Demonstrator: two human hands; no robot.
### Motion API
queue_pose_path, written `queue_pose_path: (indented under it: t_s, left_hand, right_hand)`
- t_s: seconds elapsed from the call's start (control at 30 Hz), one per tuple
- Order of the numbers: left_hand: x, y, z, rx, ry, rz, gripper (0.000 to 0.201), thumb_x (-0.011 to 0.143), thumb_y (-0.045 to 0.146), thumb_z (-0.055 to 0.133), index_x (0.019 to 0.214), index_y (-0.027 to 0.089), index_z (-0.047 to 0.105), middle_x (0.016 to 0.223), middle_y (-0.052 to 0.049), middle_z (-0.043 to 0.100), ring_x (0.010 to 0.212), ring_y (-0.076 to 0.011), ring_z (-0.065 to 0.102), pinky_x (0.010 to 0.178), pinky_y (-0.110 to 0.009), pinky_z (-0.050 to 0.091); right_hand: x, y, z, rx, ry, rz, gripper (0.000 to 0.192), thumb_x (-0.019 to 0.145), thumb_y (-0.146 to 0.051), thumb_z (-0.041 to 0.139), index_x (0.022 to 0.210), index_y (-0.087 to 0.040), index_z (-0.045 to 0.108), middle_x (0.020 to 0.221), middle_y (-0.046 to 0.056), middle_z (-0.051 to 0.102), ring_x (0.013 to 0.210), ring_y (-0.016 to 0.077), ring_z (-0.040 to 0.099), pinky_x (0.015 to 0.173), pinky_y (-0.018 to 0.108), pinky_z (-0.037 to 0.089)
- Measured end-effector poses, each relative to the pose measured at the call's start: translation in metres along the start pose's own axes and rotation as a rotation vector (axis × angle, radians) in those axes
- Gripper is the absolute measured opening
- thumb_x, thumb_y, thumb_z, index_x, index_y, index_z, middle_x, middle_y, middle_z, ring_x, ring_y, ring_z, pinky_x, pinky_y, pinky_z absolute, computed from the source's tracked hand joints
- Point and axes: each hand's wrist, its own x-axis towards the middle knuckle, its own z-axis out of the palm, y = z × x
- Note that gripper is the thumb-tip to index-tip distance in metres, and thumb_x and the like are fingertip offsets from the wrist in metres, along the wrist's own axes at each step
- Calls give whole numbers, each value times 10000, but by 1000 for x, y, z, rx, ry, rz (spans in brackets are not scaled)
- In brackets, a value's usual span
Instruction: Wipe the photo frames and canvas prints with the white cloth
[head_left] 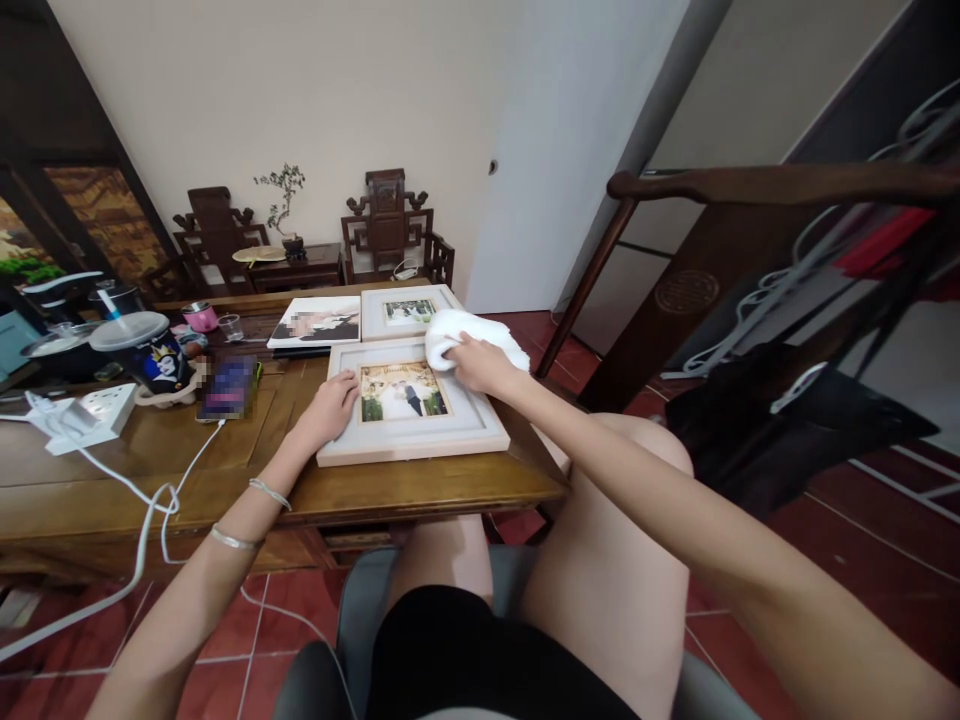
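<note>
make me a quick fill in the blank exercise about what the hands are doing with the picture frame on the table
1. The right hand presses a white ____ onto the upper right corner of the near picture frame.
2. The left hand rests flat on the frame's ____ edge.
3. The left wrist wears two silver ____.
4. The frame lies on a ____ table.

Missing words: cloth; left; bracelets; wooden

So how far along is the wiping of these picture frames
In hand: the right hand presses a white cloth on the near frame's top right corner, while the left hand steadies its left edge. Whether anything is finished can't be told. The second frame and canvas print lie untouched behind.
</note>
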Motion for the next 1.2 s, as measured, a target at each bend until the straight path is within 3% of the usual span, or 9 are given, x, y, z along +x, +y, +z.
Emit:
queue_pose_path:
  t_s: [0.07,0.23,0.33,0.4,0.57,0.73,0.83,1.03,1.2]
  left_hand:
    - [0,0,0,0,5,-8,294,934,198,442,1011,164,724,1273,-131,669,1268,-264,585,1122,-407,431]
    - [1,0,0,-6,19,-11,304,929,185,437,1028,176,725,1262,-106,679,1223,-252,613,1096,-388,453]
    - [1,1,-1,-9,17,-13,324,930,179,428,1070,164,719,1250,-111,689,1155,-252,651,1071,-390,471]
    - [1,1,-1,-13,16,-11,330,928,170,427,1085,158,717,1271,-115,681,1167,-256,646,1079,-398,466]
    - [1,-1,1,-21,13,-15,313,921,151,446,1050,167,730,1322,-113,656,1291,-258,574,1142,-415,412]
    - [-1,-3,3,-32,36,-30,327,907,127,451,1068,181,731,1329,-114,651,1299,-259,569,1151,-443,404]
    - [-2,-4,4,-42,53,-29,350,895,113,448,1093,173,730,1339,-119,642,1307,-259,561,1153,-441,403]
    - [-1,-8,6,-22,53,-17,382,902,131,425,1141,166,722,1334,-104,649,1304,-254,564,1161,-441,398]
    - [0,-7,5,-11,53,8,386,885,125,425,1120,183,726,1325,-86,660,1290,-244,576,1157,-427,406]
  right_hand:
    - [22,-12,0,-9,49,-39,427,863,-73,419,1210,-87,667,1436,216,520,1309,335,475,993,421,432]
    - [65,-73,1,-15,148,-342,451,886,-102,485,1317,-154,604,1610,112,327,1481,335,220,1121,549,303]
    - [79,-102,5,-12,100,-380,447,900,-99,473,1327,-157,593,1606,103,336,1484,322,227,1136,569,277]
    - [82,-106,9,-5,81,-344,446,909,-104,464,1336,-147,584,1582,117,379,1475,318,247,1135,566,274]
    - [70,-69,9,-20,84,-216,436,927,-169,481,1348,-108,573,1372,220,584,1418,308,340,1102,526,304]
    - [47,-11,2,-107,12,-45,435,900,-68,404,1252,-111,656,1307,243,604,1251,307,523,1043,472,354]
    - [30,8,-1,-148,-14,3,449,895,-48,374,1219,-110,679,1273,231,622,1166,293,588,997,425,392]
    - [-37,-5,-12,-195,-41,-145,412,837,-14,406,1079,-62,737,1079,236,695,1078,297,635,876,360,457]
    - [-94,-14,-27,-146,-183,-204,392,834,-27,423,1034,-106,751,1032,199,704,981,272,672,776,323,465]
